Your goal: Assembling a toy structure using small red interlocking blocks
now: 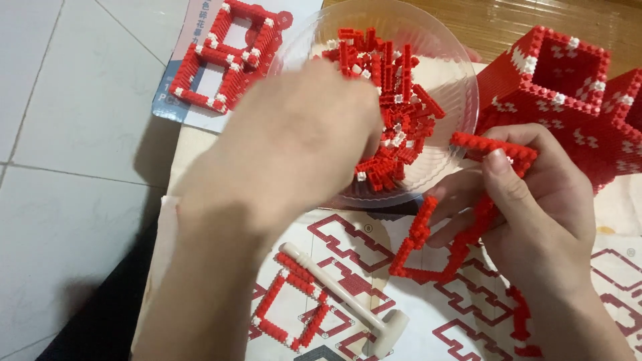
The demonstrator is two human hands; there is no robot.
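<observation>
- Right hand point(535, 220): closed around a red brick frame point(461, 200), an open lattice of small red bricks. The thumb presses on the frame's top bar, which runs roughly left to right with a slight downward slope to the right. The rest of the frame hangs below the hand, its long axis slanting down toward the lower left, ending in a diamond-shaped loop over the printed sheet.
- Left hand point(301, 134): blurred, reaching into the clear plastic bowl point(455, 80), fingertips down among the loose red and white bricks point(394, 107). Whether the fingers pinch a brick cannot be told.
- Bowl: round, ribbed, transparent; it sits just above the held frame, at the table's upper middle.
- Nearby pieces: a flat red frame section point(294, 307) lies on the instruction sheet point(428, 321), touched by a small white mallet point(348, 301) pointing toward the lower right.
- Upper left: a two-windowed red frame point(227, 53) rests on a printed leaflet.
- Upper right: a tall hollow red tower point(562, 87) with white accents.
- Setting: low table beside pale grey floor tiles point(73, 134).
</observation>
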